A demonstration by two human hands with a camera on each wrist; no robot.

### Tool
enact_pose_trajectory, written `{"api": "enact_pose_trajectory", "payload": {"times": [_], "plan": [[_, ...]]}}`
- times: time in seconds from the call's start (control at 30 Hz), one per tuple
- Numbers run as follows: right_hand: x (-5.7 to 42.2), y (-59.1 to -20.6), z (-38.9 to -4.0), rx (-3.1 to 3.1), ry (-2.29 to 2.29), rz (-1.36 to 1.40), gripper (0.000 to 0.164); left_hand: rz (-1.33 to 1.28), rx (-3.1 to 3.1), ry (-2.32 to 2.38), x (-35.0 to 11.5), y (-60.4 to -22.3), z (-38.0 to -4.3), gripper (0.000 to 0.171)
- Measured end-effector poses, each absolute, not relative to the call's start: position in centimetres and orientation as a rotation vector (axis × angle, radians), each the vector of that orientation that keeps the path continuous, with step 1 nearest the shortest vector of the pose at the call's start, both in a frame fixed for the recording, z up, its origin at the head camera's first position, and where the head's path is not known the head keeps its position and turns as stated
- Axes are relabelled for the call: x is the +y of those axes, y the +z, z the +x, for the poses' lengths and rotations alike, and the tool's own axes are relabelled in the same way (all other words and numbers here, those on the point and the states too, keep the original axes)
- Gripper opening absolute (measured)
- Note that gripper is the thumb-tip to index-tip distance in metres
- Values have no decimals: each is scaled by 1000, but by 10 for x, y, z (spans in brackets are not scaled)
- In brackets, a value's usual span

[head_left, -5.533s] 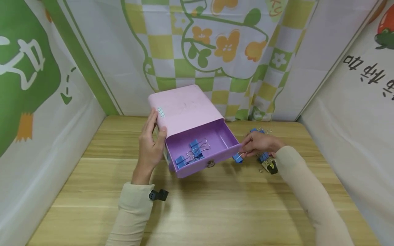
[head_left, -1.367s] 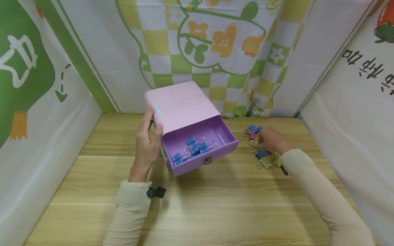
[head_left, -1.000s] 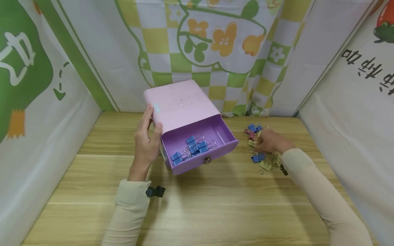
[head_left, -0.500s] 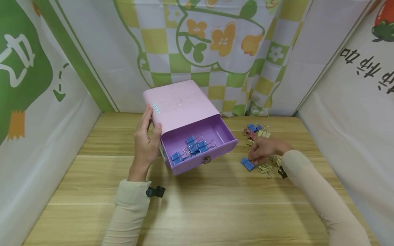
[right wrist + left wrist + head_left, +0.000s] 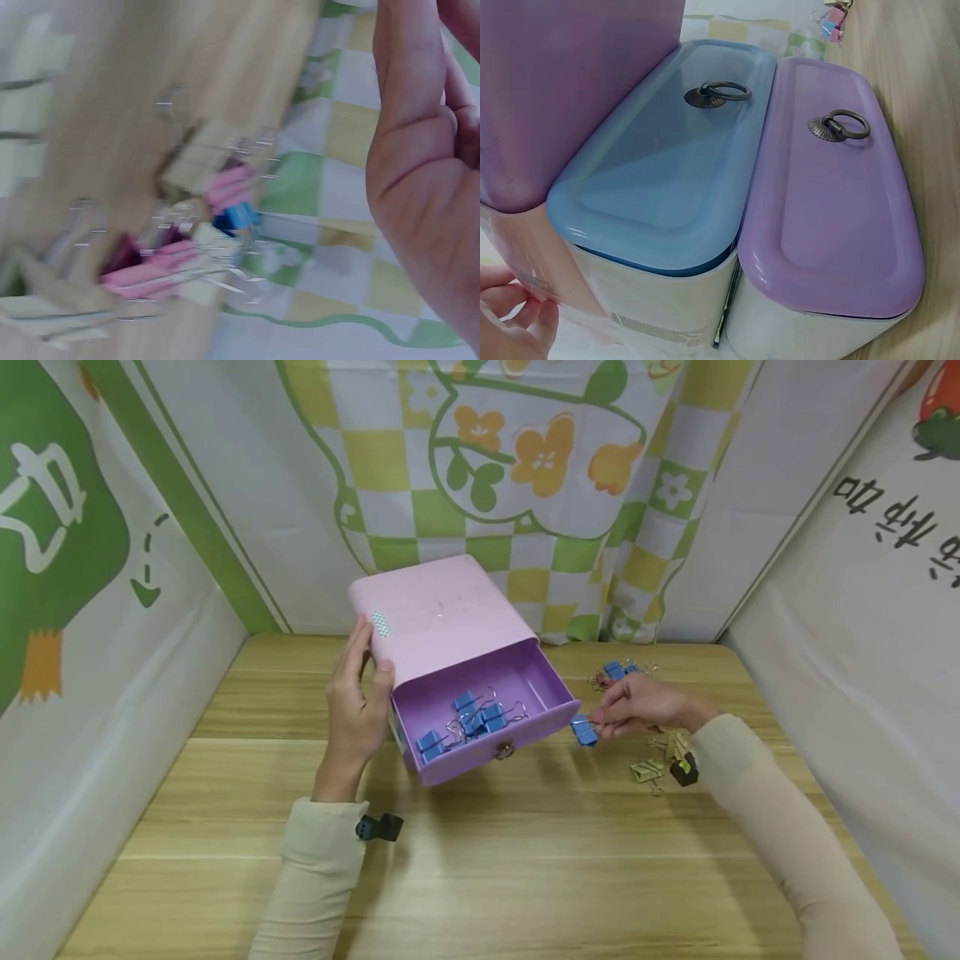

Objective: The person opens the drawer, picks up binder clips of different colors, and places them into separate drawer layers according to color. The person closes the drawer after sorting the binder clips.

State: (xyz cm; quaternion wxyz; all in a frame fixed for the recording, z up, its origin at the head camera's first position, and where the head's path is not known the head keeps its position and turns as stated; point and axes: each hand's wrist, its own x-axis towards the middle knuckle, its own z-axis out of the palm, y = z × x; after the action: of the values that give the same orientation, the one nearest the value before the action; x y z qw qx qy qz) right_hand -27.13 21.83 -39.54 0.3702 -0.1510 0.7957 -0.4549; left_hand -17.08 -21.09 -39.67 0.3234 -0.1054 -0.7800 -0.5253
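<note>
A pink drawer box sits on the table with its purple top drawer pulled out. Several blue binder clips lie in the drawer's left half. My left hand rests against the box's left side, fingers fairly straight and thumb at the front corner; its fingers touch the side wall in the left wrist view. Just right of the drawer front, my right hand pinches another blue binder clip by its wire handle, above the table. That clip is out of sight in the right wrist view.
Yellow binder clips lie on the table, partly behind the right hand and wrist camera. Blue and pink clips lie farther back. Below the open drawer, a blue drawer and a lower purple drawer are closed.
My right hand picked a blue clip out of the pile and carried it left and up to beside the drawer. Earlier, another blue clip joined those inside. The left hand stays put.
</note>
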Motion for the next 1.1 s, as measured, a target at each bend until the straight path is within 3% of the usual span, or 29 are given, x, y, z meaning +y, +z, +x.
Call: {"api": "enact_pose_trajectory", "payload": {"times": [0.57,1.1], "plan": [[191,-280,-276,2050,-1459,-503,20,-264,-2033,-1365,-215,-393,-169,62],[124,-260,-251,2178,-1288,-544,27,-276,-2070,-1320,-213,-395,-171,66]]}}
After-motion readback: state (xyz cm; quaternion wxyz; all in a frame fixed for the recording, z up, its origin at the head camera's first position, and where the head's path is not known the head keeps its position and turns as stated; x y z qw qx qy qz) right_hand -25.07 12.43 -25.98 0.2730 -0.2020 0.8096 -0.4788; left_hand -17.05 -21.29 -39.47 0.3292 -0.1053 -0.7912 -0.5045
